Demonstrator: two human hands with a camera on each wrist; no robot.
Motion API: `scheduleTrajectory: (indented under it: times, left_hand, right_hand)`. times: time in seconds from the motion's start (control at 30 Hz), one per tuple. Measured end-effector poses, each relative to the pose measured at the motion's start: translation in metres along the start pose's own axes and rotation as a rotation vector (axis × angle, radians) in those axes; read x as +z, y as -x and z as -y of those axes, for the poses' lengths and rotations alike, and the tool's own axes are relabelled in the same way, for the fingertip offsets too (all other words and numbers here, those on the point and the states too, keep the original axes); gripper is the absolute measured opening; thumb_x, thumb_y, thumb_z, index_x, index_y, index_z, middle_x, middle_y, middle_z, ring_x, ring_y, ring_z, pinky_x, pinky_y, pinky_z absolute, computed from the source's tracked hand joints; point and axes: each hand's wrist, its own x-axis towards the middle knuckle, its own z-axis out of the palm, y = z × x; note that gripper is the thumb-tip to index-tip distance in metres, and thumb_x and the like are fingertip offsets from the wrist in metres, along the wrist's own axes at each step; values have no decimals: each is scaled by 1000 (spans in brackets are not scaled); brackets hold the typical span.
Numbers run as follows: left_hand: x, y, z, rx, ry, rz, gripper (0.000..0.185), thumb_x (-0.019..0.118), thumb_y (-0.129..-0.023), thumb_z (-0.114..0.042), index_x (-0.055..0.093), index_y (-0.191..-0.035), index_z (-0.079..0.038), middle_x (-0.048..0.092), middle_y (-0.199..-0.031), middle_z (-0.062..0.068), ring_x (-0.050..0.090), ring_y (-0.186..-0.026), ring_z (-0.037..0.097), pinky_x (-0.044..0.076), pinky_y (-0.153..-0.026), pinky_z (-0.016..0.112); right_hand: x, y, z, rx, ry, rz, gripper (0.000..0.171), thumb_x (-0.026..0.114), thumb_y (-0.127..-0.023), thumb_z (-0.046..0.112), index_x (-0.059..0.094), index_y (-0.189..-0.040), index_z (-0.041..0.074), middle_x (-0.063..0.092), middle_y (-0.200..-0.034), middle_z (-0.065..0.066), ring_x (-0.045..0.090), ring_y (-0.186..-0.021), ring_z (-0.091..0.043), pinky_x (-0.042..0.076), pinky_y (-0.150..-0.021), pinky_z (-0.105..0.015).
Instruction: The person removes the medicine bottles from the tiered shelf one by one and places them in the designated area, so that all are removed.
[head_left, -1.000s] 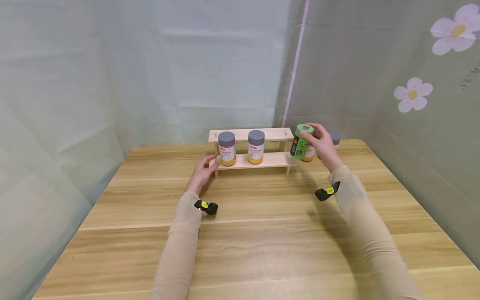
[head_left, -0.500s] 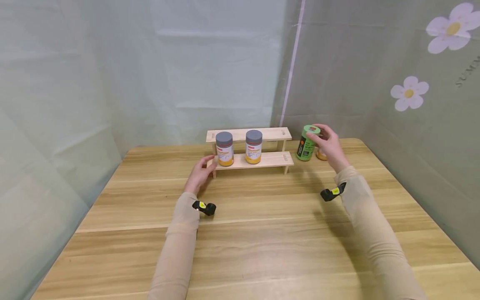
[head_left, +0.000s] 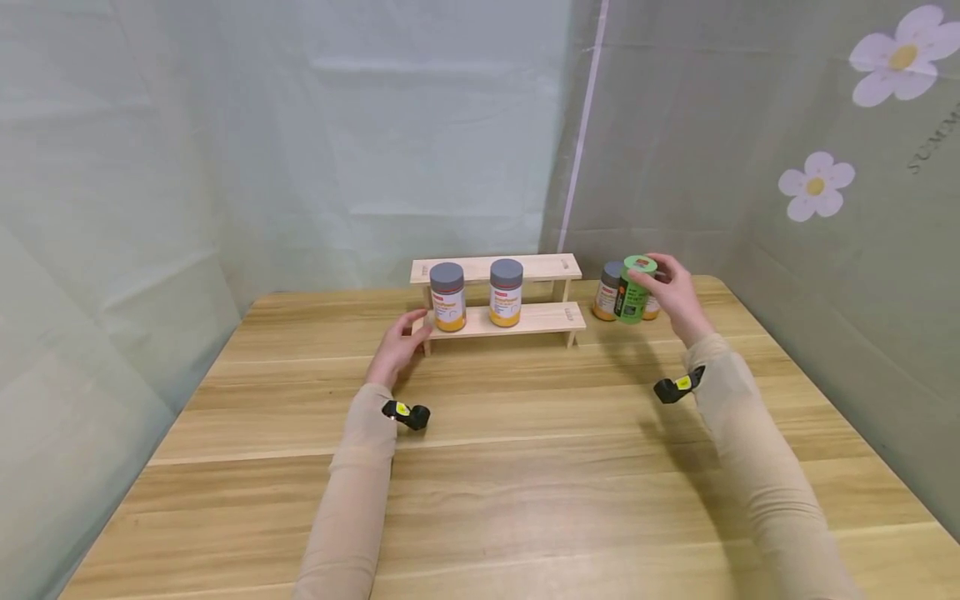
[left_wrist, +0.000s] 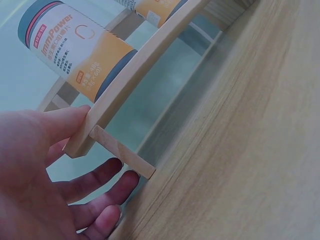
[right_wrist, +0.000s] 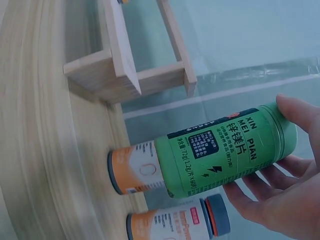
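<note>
My right hand (head_left: 675, 296) grips a green supplement bottle (right_wrist: 225, 150) near its lid, thumb on one side and fingers on the other. In the head view the bottle overlaps two grey-capped bottles at the right of the rack: one (head_left: 606, 296) to its left, another (head_left: 652, 310) mostly hidden behind it. My left hand (head_left: 397, 346) holds the left end of the lower board of a two-step wooden rack (left_wrist: 145, 60), its thumb on the board and other fingers loosely bent around the leg. Two grey-capped bottles with orange-and-white labels, one left (head_left: 448, 300) and one mid-board (head_left: 506, 293), stand upright on that board.
The rack's upper board (head_left: 495, 267) rises behind the lower one, close to the pale curtain (head_left: 450, 150). A wooden table (head_left: 480, 483) carries everything. A grey curtain with flowers (head_left: 750, 167) hangs along the right side.
My right hand has carried the green bottle rightward, away from the rack's right end and in front of the grey-capped bottles. The left hand stays at the rack; the head view shifted slightly.
</note>
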Motion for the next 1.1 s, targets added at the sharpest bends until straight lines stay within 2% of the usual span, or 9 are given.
scheduleTrajectory:
  times: [0.13,0.33,0.5,0.6,0.67,0.77,0.87,0.93,1.1]
  left_hand:
    - [0,-1,0,-3,0,-1,52,54,-99,-32,40,-147,-20,41,-142,19,39,-124,30,35,-106,43]
    - [-1,-1,0,-16,9,10,52,54,-99,-33,39,-148,-20,35,-151,17,35,-132,32,30,-113,48]
    - [0,-2,1,-23,8,16,52,54,-99,-34,39,-148,-21,38,-146,18,38,-127,31,34,-109,46]
    - [-1,-2,0,-20,17,13,52,54,-99,-33,40,-147,-20,39,-145,19,39,-127,31,35,-108,45]
    - [-1,-2,0,-14,14,14,52,54,-99,-32,40,-147,-19,36,-150,18,36,-132,32,31,-112,47]
    - [-1,-2,0,-8,11,14,51,54,-99,-30,40,-147,-17,31,-155,17,31,-139,34,26,-116,48]
    - [-1,-3,1,-6,5,12,51,54,-99,-30,40,-147,-17,27,-158,15,26,-144,33,21,-119,49]
    - [-1,-3,2,-9,7,14,51,54,-99,-31,40,-147,-17,27,-158,15,26,-145,33,21,-119,49]
    - [-1,-3,1,-12,5,18,52,53,-99,-32,40,-147,-18,26,-159,14,25,-145,34,20,-119,50]
  right_hand:
    - [-5,1,-4,7,8,-6,63,62,-93,40,39,-142,9,47,-114,14,45,-108,-3,37,-96,-29]
    - [-10,3,-12,29,-8,-4,74,61,-93,42,28,-149,8,45,-133,-2,44,-112,-4,40,-97,-27]
    - [-14,7,-20,38,-10,-12,72,61,-94,39,30,-149,4,48,-122,6,47,-102,3,42,-89,-20]
    - [-17,6,-23,39,22,-21,71,60,-95,38,30,-149,4,49,-126,1,46,-100,4,42,-91,-22]
    - [-21,5,-25,45,46,-21,71,58,-96,38,27,-151,4,47,-136,-9,47,-107,-1,41,-96,-26]
    - [-28,5,-28,55,72,-15,72,55,-97,36,22,-153,4,39,-146,-19,45,-123,-17,40,-106,-35]
    - [-34,6,-29,69,97,-15,74,54,-98,37,20,-153,3,31,-151,-24,33,-137,-31,31,-114,-47]
    - [-39,6,-30,75,116,-27,73,54,-98,36,21,-153,3,32,-150,-23,35,-135,-30,32,-113,-46]
    - [-50,6,-36,90,124,-60,72,55,-97,38,24,-152,2,37,-146,-18,41,-118,-11,36,-106,-37]
